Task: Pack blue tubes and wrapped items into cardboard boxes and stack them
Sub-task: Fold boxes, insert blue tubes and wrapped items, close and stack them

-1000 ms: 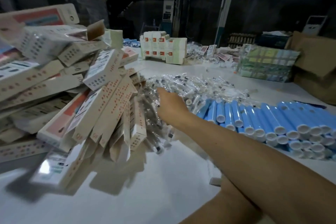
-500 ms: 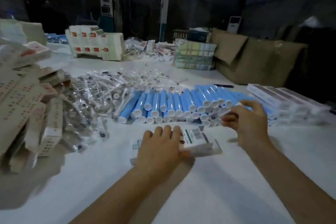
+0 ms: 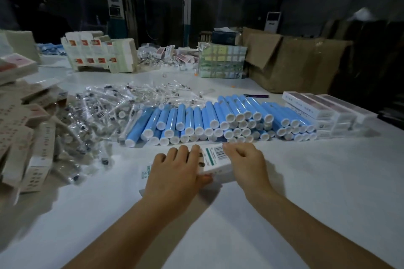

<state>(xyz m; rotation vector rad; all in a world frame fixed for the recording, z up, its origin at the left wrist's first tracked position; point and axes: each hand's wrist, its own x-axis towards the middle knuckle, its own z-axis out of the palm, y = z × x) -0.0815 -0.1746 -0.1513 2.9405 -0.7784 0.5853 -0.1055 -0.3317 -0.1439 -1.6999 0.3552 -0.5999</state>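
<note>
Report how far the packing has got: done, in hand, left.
Done: packed boxes lie stacked at the right. In hand: left hand and right hand hold one white box on the table; I cannot tell whether it is filled. Left: a big pile of blue tubes, the wrapped items, and the flat cartons at the left.

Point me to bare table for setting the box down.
Free: near table right of the right hand, below the tubes; also near left, below the carton pile. Crowded: the band from cartons through wrapped items and tubes to the stacked boxes.
</note>
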